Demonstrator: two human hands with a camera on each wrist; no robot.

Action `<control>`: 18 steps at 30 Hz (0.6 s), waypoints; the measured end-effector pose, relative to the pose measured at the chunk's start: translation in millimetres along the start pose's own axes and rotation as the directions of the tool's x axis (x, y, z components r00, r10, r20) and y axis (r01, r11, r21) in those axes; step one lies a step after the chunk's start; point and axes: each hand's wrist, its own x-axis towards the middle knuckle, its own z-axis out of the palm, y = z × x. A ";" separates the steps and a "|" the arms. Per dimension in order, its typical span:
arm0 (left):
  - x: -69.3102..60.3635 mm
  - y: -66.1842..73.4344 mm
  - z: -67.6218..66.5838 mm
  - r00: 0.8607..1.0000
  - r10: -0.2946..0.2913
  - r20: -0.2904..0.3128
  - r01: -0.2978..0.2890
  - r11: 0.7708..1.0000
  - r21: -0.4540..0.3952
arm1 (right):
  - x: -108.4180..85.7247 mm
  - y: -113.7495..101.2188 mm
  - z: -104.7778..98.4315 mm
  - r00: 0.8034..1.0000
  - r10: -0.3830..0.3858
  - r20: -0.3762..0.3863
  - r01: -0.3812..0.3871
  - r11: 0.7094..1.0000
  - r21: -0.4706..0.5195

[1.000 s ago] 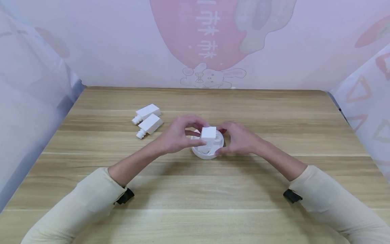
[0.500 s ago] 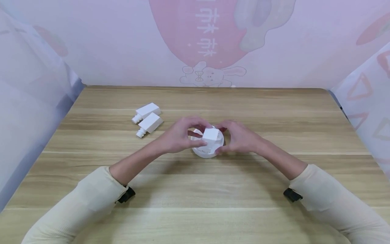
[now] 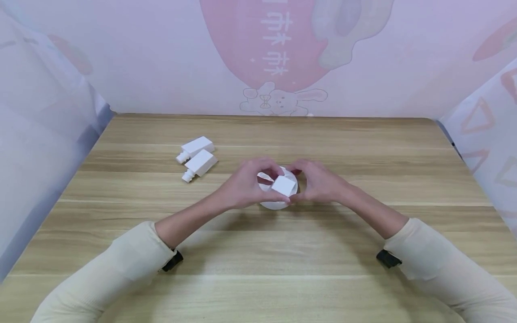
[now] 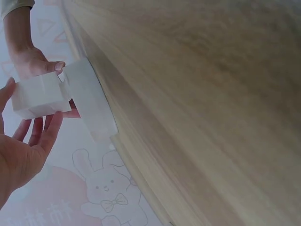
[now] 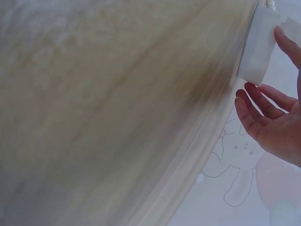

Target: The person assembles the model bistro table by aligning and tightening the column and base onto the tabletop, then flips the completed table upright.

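Observation:
A white rectangular block [image 3: 284, 185] stands upright over the right part of a round white base [image 3: 274, 206] on the table. My left hand [image 3: 248, 184] holds the block between thumb and fingers. In the left wrist view, a narrow neck joins the block [image 4: 40, 96] to the base [image 4: 89, 101]; whether it is seated in a hole cannot be made out. From the right, my right hand [image 3: 319, 181] grips the base's rim. The right wrist view has its thumb on the base [image 5: 258, 44] and its fingers at the rim.
Two more white blocks with ridged necks, a farther one [image 3: 198, 146] and a nearer one [image 3: 200, 163], lie side by side at the back left of the wooden table [image 3: 258, 260]. A printed curtain [image 3: 161, 58] hangs behind the table.
My left hand has shifted the block to the right and slightly nearer over the base, and the block has turned. My right hand stays at the rim.

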 end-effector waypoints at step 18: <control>0.2 2.8 -3.5 0.997 0.007 0.081 -0.009 1.000 0.026 | -0.2 -3.8 -1.6 1.000 0.023 0.011 -0.023 0.999 -0.025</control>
